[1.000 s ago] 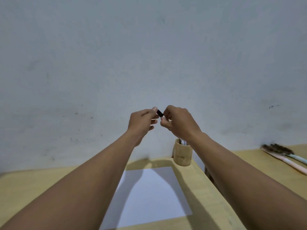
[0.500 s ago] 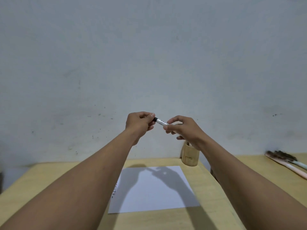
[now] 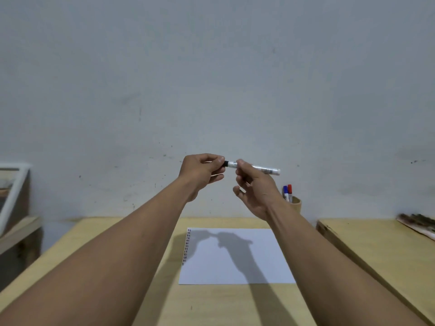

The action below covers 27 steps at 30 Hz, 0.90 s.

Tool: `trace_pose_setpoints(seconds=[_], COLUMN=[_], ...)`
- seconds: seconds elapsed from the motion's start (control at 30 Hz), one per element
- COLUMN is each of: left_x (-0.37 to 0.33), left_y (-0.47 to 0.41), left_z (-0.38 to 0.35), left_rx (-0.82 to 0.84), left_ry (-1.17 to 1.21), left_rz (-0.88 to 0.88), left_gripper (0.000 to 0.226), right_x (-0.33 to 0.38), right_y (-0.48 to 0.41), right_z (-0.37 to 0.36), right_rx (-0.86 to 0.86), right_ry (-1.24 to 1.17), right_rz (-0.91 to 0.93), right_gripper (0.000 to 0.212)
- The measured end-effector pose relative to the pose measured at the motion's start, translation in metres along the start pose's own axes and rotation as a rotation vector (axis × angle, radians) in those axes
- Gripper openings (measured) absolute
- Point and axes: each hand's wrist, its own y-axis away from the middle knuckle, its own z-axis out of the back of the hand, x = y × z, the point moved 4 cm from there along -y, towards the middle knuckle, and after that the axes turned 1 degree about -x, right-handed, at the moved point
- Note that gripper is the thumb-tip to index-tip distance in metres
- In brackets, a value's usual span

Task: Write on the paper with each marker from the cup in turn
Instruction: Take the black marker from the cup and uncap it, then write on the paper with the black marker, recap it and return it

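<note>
I hold a white marker (image 3: 261, 168) level in the air, above the far end of the wooden table (image 3: 235, 302). My left hand (image 3: 202, 172) pinches its black cap end. My right hand (image 3: 254, 187) grips the white barrel between thumb and forefinger, its other fingers spread. A white sheet of paper (image 3: 237, 255) lies on the table below, with small marks along its left edge. A wooden cup (image 3: 296, 204) stands at the table's far right and holds a blue marker (image 3: 285, 191) and a red marker (image 3: 290, 190).
A grey wall rises right behind the table. A second wooden surface (image 3: 381, 250) adjoins on the right, with brushes (image 3: 419, 223) at its far edge. A low shelf with a white-framed panel (image 3: 14, 196) stands at the left.
My view has tilted down, so more of the table and paper shows. The marker has turned level and its whole white barrel is now visible beyond my right hand.
</note>
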Motion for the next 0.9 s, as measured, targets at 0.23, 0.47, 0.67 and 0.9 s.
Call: trace_pose_setpoints(seconds=[0.23,0.47,0.67,0.9], left_x=[0.009,0.023,0.06,0.112], left_y=[0.009,0.01,0.014,0.028], left_z=[0.032,0.066,0.109,0.124], left_rx=[0.042,-0.033,-0.121,-0.094], left_ry=[-0.147,-0.244,-0.84,-1.1], left_rz=[0.024,0.096,0.032,0.036], left_gripper=[0.017,0.023,0.014,0.008], right_x=[-0.017,-0.04,-0.063,-0.11], right_y=[-0.001,-0.006,-0.008,-0.014], right_z=[-0.02,-0.02,-0.016,-0.014], right_rx=[0.027,0.011,0.058,-0.007], right_ry=[0.143,0.121,0.308,0.503], right_rz=[0.068,0.065,0.019,-0.006], right_gripper=[0.009,0.005,0.009,0.005])
